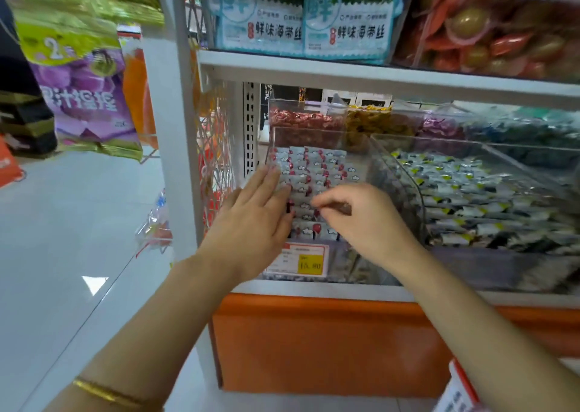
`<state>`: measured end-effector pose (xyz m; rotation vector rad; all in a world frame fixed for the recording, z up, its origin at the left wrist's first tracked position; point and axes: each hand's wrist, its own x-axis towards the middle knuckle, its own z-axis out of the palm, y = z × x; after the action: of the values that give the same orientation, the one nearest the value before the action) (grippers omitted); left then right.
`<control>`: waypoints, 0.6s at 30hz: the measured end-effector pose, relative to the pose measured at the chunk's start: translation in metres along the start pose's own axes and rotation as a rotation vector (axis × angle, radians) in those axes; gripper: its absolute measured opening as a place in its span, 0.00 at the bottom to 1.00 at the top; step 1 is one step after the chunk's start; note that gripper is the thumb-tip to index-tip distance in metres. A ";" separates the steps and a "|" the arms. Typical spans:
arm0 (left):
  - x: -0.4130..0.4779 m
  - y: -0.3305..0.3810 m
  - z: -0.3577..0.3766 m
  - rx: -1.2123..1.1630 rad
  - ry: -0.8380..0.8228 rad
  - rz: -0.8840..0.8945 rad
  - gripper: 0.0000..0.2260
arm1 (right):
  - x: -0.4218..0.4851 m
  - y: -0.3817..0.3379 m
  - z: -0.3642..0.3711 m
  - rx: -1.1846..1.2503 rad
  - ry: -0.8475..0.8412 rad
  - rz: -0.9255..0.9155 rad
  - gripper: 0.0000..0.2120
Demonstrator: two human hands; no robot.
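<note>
Here, small white packets with red marks, in tidy overlapping rows.

Shop aisle, pretty bright overall. The floor is pale glossy tile with a light glare bouncing off it. The shelving is white metal: an upright post at the unit's left corner, a shelf board across the top, a perforated back panel, and an orange base panel along the bottom edge.
</note>
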<state>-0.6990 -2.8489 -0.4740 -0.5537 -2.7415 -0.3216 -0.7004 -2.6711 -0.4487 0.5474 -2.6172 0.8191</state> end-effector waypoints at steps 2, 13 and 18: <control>-0.007 0.001 -0.001 0.054 -0.010 0.012 0.24 | -0.006 -0.003 0.002 -0.115 -0.022 -0.033 0.08; -0.012 0.000 -0.002 -0.020 -0.026 0.025 0.26 | 0.004 -0.008 0.011 -0.063 0.044 -0.077 0.04; -0.008 0.005 -0.012 -0.285 0.091 -0.026 0.25 | -0.004 -0.007 -0.006 0.440 0.323 -0.020 0.05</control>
<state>-0.6871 -2.8506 -0.4645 -0.5587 -2.6324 -0.7338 -0.6923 -2.6716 -0.4422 0.5012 -2.1414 1.3642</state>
